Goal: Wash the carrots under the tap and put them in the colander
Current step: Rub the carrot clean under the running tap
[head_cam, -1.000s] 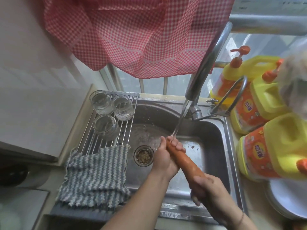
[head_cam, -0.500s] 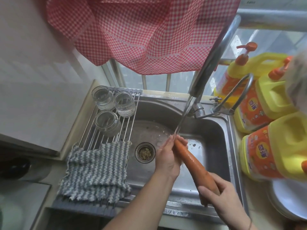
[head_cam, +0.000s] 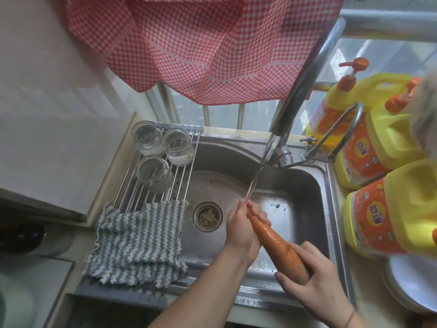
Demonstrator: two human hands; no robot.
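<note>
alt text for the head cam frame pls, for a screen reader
Two hands hold a carrot under the tap's running water over a steel sink: left hand grips the tip, right hand the thick end. Three glass jars and a striped cloth sit on the rack at left.

daylight from window (head_cam: pixel 236 114), soft blur, edges warped

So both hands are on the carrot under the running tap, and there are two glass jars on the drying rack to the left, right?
Not quite: the head view shows three glass jars on the drying rack, not two. The rest holds: the left hand and right hand both hold the carrot under the running tap.
</note>
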